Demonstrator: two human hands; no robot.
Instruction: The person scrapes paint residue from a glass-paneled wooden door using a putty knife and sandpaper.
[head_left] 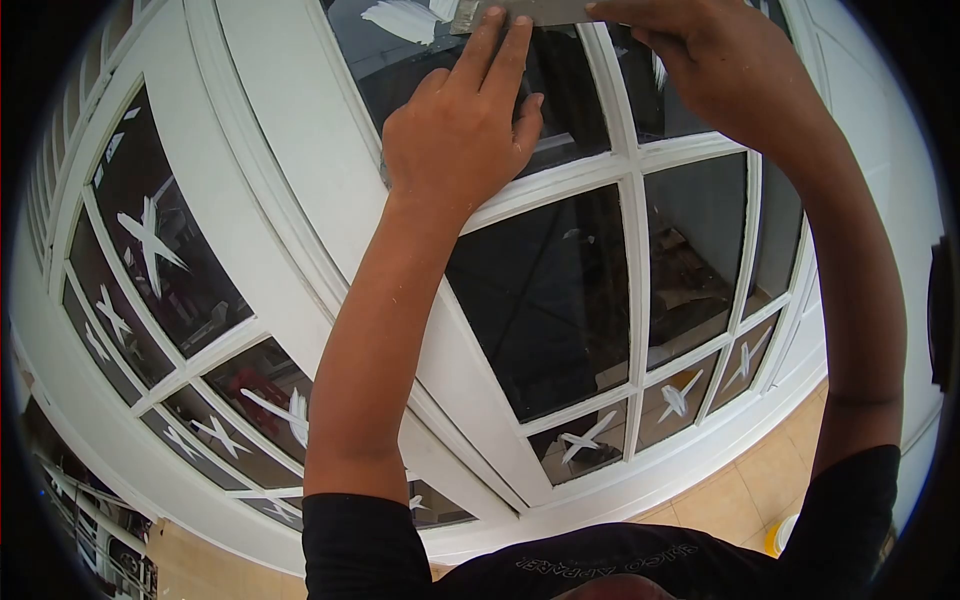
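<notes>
My left hand (pixel 460 130) is raised at the top centre, index and middle fingers stretched out and pressed on a flat grey scraper blade (pixel 545 12). The blade lies against an upper glass pane (pixel 565 90) of a white-framed door. My right hand (pixel 720 60) reaches in from the right, its fingertips at the blade's right end; its grip there is partly cut off by the top edge. White paint (pixel 400 18) shows on the glass just left of the blade.
White X marks (pixel 150 245) cover panes at the left, and more marks (pixel 588 437) are on the lower panes. White muntins (pixel 628 280) divide the glass. A tiled floor (pixel 735 495) with a yellow-and-white bucket (pixel 782 535) lies below right.
</notes>
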